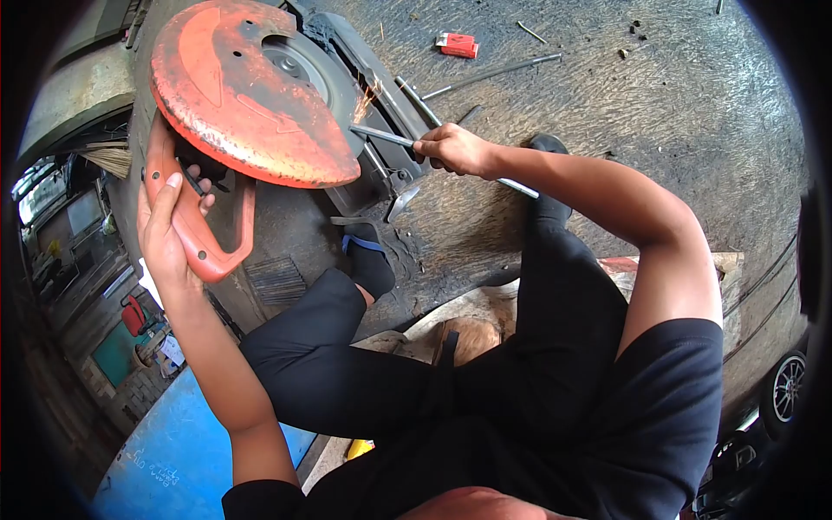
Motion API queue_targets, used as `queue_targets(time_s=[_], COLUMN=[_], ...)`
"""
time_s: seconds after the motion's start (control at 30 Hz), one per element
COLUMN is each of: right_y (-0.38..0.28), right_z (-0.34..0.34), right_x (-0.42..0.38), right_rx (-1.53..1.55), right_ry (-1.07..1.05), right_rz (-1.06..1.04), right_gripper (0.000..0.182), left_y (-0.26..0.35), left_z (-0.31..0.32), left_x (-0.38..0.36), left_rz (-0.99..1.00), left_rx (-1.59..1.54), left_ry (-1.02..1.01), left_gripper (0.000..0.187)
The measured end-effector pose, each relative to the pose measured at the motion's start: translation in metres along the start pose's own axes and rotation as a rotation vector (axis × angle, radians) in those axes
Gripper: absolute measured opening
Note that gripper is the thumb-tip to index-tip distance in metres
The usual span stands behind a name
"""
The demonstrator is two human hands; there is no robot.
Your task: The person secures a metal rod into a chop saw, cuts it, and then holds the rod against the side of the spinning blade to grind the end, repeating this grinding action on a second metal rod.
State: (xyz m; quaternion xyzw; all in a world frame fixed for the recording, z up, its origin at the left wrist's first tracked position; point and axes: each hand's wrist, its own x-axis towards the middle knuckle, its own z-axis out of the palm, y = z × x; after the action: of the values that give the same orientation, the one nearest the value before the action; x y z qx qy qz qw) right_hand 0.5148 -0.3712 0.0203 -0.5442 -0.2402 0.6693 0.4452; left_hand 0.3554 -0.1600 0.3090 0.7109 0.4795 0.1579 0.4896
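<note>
An orange cut-off saw with a worn round guard [251, 113] stands at the upper left. My left hand [173, 208] is wrapped round its orange handle [195, 230]. Inside the guard shows the grey cutting disc [325, 74]. My right hand [455, 150] grips a thin metal rod [381, 135], whose left end meets the disc's edge, and small sparks show just above that end. Below the disc is the saw's dark metal base [364, 186].
More rods [494, 76] lie on the stained floor [650, 104], near a red and white packet [457, 45]. My legs [563, 286] spread on both sides below the saw. A blue surface [191, 451] is at the lower left, a wheel [787, 386] far right.
</note>
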Motion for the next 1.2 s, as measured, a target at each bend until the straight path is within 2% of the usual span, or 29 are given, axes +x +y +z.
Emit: queue_targets(time_s=[1.07, 1.13, 1.2], right_y=[0.0017, 0.0026, 0.0032], right_z=[0.0009, 0.0007, 0.0009], right_x=[0.0061, 0.0072, 0.0077], right_rx=[-0.146, -0.147, -0.148], right_ry=[0.050, 0.051, 0.051], right_rz=[-0.045, -0.051, -0.057], right_gripper=[0.041, 0.040, 0.040], left_y=[-0.0009, -0.0025, -0.0024], left_z=[0.0025, 0.0003, -0.0001], left_x=[0.0009, 0.0018, 0.0019], left_rz=[0.031, 0.021, 0.020], left_rx=[-0.004, 0.051, 0.050], left_ry=[0.035, 0.021, 0.016], left_gripper=[0.044, 0.058, 0.058])
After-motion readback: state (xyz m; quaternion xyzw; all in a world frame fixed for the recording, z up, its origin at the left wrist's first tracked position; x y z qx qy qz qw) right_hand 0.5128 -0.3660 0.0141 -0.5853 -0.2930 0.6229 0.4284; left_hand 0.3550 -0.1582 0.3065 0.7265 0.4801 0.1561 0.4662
